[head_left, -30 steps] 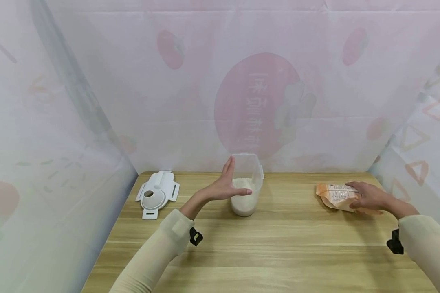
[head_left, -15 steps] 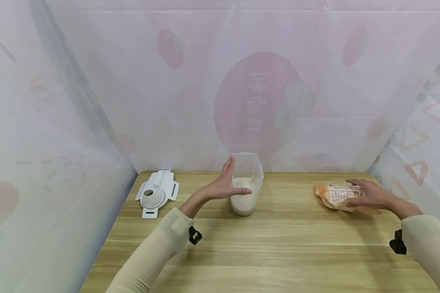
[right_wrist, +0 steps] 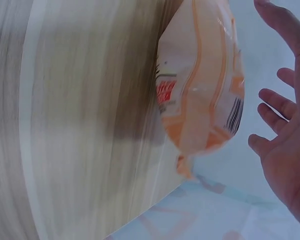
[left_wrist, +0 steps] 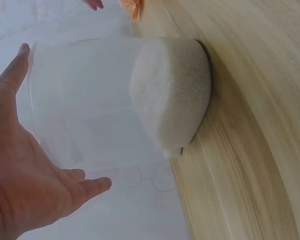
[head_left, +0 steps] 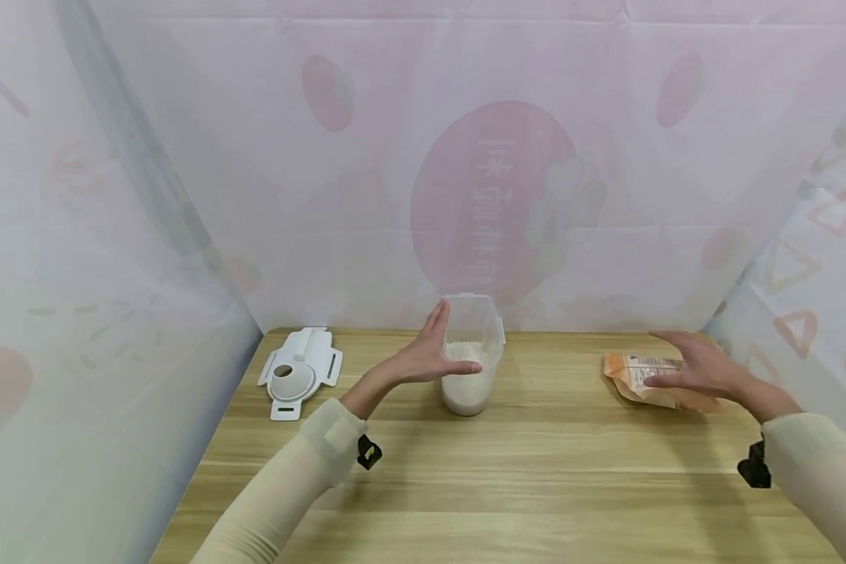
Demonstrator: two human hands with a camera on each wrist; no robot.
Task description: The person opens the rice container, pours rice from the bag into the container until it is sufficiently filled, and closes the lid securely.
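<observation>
On the wooden desk [head_left: 507, 478], the left hand [head_left: 423, 359] stands edge-up with straight, released fingers just beside the clear plastic container part-filled with white grains [head_left: 470, 356], while the right hand [head_left: 698, 368] hovers, fingers spread and grasping nothing, just above the orange-and-white plastic packet [head_left: 638, 374] lying flat near the right edge.

Soft, even light fills the space, diffused through the pale curtain walls [head_left: 423, 157], so nothing glares. Shadows on the desk [head_left: 507, 486] are faint; a blurry one sits under the orange packet [right_wrist: 200, 95] in the right wrist view. The head view is sharp in the middle and bends outward at its edges. Both wrist views smear the wood grain, and the left hand [left_wrist: 25, 175] looms large and slightly soft.
</observation>
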